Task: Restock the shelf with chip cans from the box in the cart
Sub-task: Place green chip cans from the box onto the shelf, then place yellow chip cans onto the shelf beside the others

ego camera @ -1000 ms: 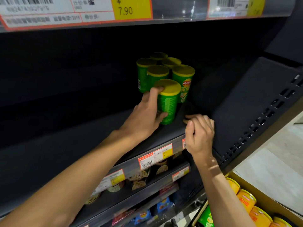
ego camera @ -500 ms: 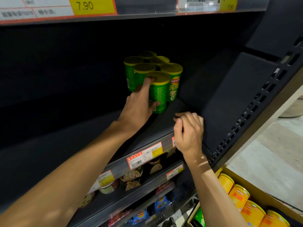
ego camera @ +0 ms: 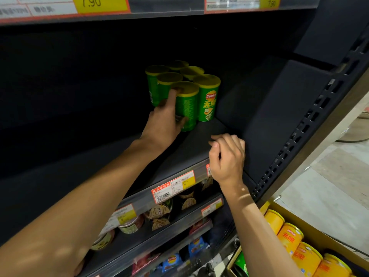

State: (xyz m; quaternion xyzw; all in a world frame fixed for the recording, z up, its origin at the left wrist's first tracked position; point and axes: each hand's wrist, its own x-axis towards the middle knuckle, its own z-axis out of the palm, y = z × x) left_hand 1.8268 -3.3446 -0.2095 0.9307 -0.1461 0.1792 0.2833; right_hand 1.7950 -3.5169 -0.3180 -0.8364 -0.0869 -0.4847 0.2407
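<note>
Sliding back against its neighbours, the green chip can (ego camera: 186, 105) at frame centre is now nearly seated on the shelf (ego camera: 201, 144); left hand (ego camera: 162, 124) grips it, right hand (ego camera: 226, 158) hangs loosely curled, holding nothing. Orange cans (ego camera: 290, 239) wait lower right.

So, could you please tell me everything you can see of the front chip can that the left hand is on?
The front chip can is a green tube with a yellow lid, its printed side facing out. It stands upright on the dark shelf, at the front of a cluster of like cans, close beside the can with the logo. The left hand grips it, forefinger up at the lid's rim and thumb across its lower part.
</note>
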